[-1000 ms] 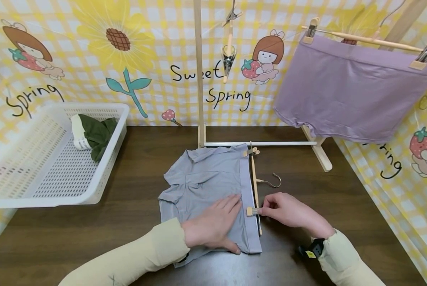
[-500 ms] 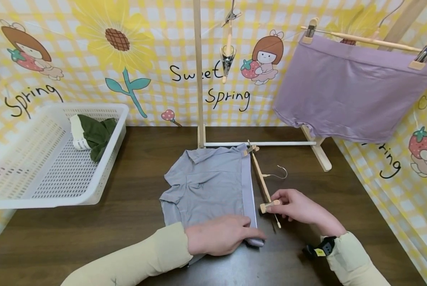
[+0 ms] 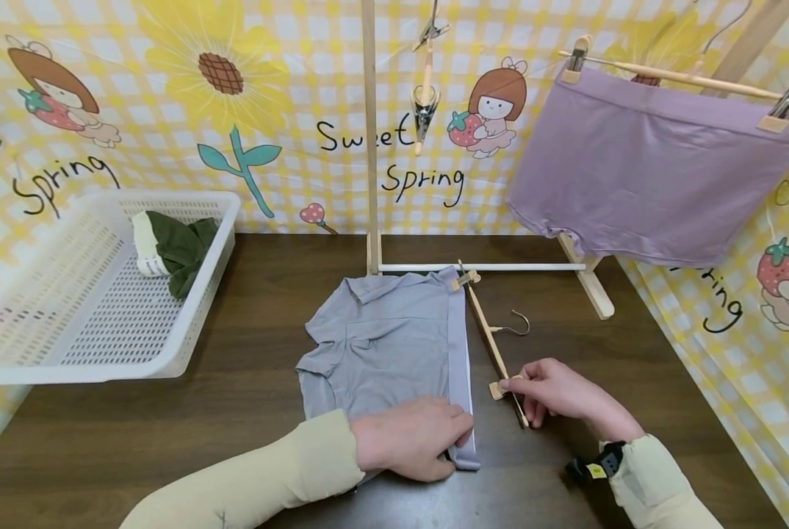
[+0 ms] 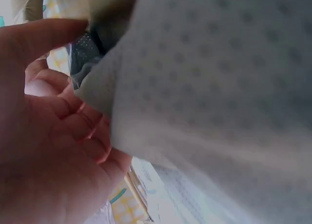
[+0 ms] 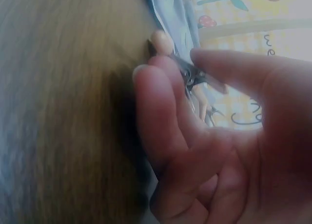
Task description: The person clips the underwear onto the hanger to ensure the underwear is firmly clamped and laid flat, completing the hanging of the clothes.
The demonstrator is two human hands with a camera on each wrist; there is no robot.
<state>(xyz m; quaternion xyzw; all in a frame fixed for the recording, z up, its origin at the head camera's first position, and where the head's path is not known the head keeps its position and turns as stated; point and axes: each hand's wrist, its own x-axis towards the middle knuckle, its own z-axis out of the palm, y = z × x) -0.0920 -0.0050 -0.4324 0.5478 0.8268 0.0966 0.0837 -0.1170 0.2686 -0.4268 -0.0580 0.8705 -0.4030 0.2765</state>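
Grey boxer briefs [image 3: 394,360] lie flat on the table, waistband toward the right. My left hand [image 3: 408,435] grips their near end by the waistband corner; in the left wrist view the perforated grey fabric [image 4: 204,77] sits between thumb and fingers. Beside the waistband slants a wooden clip hanger [image 3: 485,323], its hook pointing right. Its far clip [image 3: 464,280] bites the waistband's far corner. My right hand [image 3: 556,389] pinches the near clip [image 3: 498,390], which stands off the fabric. The right wrist view shows thumb and fingers at that clip's metal part [image 5: 194,77].
A white plastic basket [image 3: 199,323] at left holds a dark green garment [image 3: 176,246]. Behind stands a wooden rack [image 3: 372,184] with a white lower bar [image 3: 480,267]. Purple boxer briefs [image 3: 652,162] hang at right from another hanger; one more clip hanger [image 3: 426,81] dangles mid-back.
The right hand has pulled the near clip off the waistband and swung that hanger end rightward and nearer. The left hand has gone from lying flat on the fabric to gripping its near corner.
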